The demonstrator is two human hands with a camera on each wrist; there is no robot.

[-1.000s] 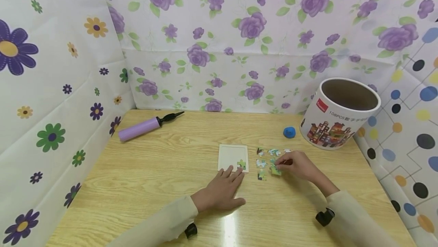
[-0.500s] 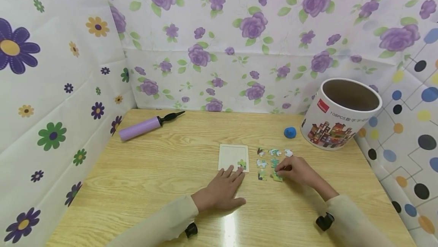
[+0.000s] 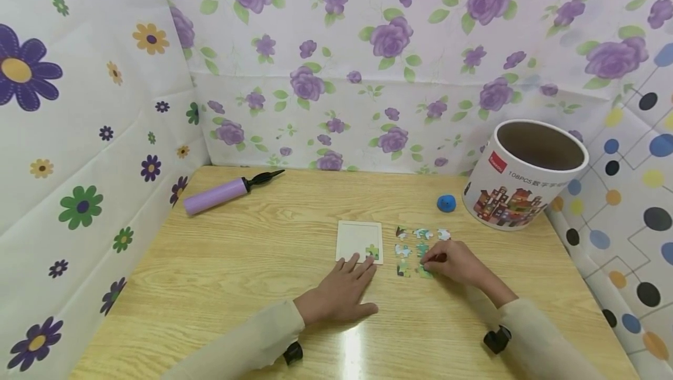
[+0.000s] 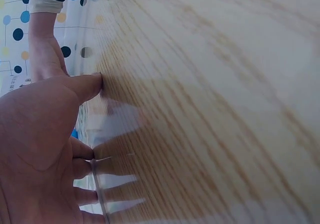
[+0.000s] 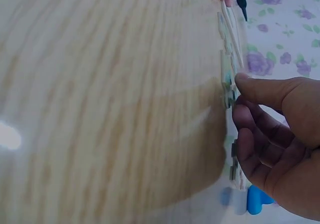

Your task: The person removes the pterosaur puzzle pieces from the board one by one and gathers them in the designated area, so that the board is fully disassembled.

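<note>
My left hand [image 3: 343, 293] lies flat with fingers spread, fingertips on the near edge of a white square puzzle tray [image 3: 353, 238]. One green puzzle piece [image 3: 372, 251] sits in the tray's lower right corner. Right of the tray, my right hand [image 3: 455, 262] pinches a green puzzle piece [image 3: 425, 273] by thumb and index finger, low at the tabletop. In the right wrist view the thumb [image 5: 262, 89] partly covers the pieces' edges. Several other puzzle pieces [image 3: 403, 250] lie in rows beside and behind that hand; the palm of the left hand [image 4: 35, 134] fills the left wrist view's edge.
A purple hand pump [image 3: 218, 196] with a black nozzle lies at the back left. A small blue object [image 3: 446, 203] stands near a large white bucket [image 3: 517, 193] at the back right. Patterned cloth [image 3: 326, 105] closes off the table's back and sides.
My right hand has lowered the green piece from a tilted position, bringing it towards me and then flat in line with the front row. The left hand stays on the tray edge.
</note>
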